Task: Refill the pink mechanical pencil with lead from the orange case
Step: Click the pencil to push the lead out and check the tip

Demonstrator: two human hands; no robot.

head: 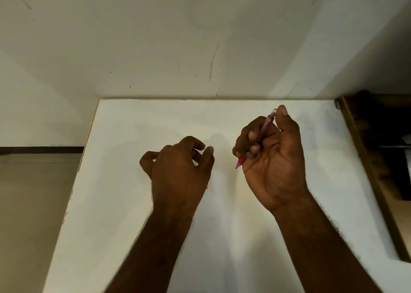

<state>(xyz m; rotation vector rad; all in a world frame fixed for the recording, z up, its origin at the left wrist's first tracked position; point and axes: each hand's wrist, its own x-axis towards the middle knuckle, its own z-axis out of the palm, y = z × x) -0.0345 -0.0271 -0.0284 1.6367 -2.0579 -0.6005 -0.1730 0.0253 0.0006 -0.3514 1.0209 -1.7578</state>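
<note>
My right hand [275,159] is palm-up over the white table [124,181], fingers wrapped around the pink mechanical pencil [266,123]. The pencil slants, its tip low and left below the fist and its top end under my thumb. My left hand [180,163] hovers to the left, back facing up, fingers loosely curled and the thumb close to the forefinger. A small sliver of orange [206,186], likely the orange case, peeks out from under that hand's thumb side. The rest of the case is hidden, and I cannot tell whether the hand grips it.
The table's back edge meets a pale wall [200,48]. Its left edge drops to a tan floor [33,203]. Dark wooden furniture [378,148] stands along the right side.
</note>
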